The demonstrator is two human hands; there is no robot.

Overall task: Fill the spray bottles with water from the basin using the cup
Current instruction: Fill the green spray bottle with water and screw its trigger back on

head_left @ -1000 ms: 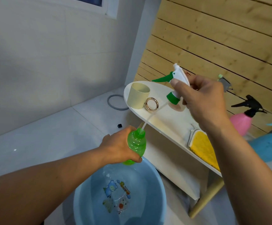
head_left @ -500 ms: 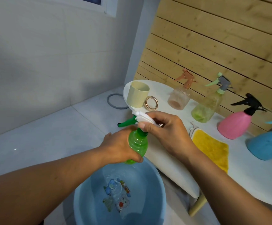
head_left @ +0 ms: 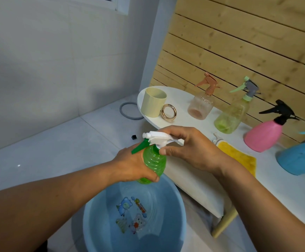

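The left hand point(head_left: 135, 165) wraps the ribbed, translucent green bottle point(head_left: 154, 161) over the round blue basin point(head_left: 111, 231); the right hand point(head_left: 188, 148) pinches its white plastic sprayer head point(head_left: 159, 138).

A home washroom corner: tiled floor point(head_left: 60, 142) and wall, plastic basin point(head_left: 93, 233) (cartoon-printed), spray bottles on a small table point(head_left: 180, 99).

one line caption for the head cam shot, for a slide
Left hand holds green spray bottle over basin; right hand grips its spray head.
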